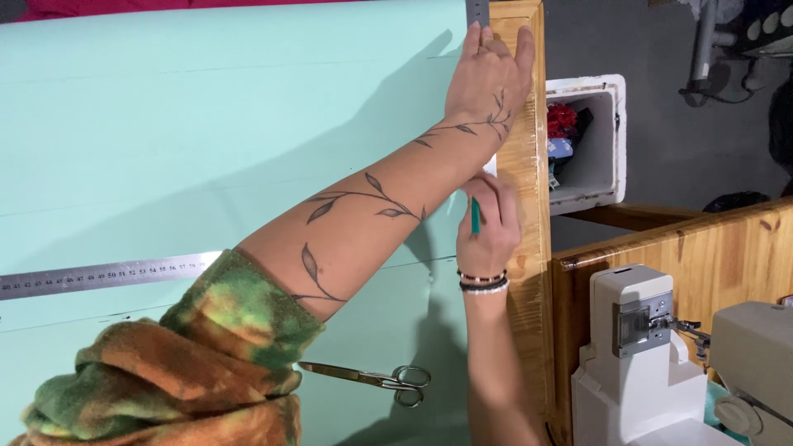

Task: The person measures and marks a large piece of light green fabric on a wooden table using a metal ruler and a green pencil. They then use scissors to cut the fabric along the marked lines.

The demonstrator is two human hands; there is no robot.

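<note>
Head view: right hand (489,221) grips green pen (475,216)

Even, fairly bright light is falling from your upper left; your tattooed left forearm (372,206) is casting a soft shadow rightward across the pale mint-green fabric sheet (165,124). No glare is showing on the long steel ruler (99,274). Focus is holding sharp; the dark grey floor (661,49) is looking dim, slightly soft.
</note>
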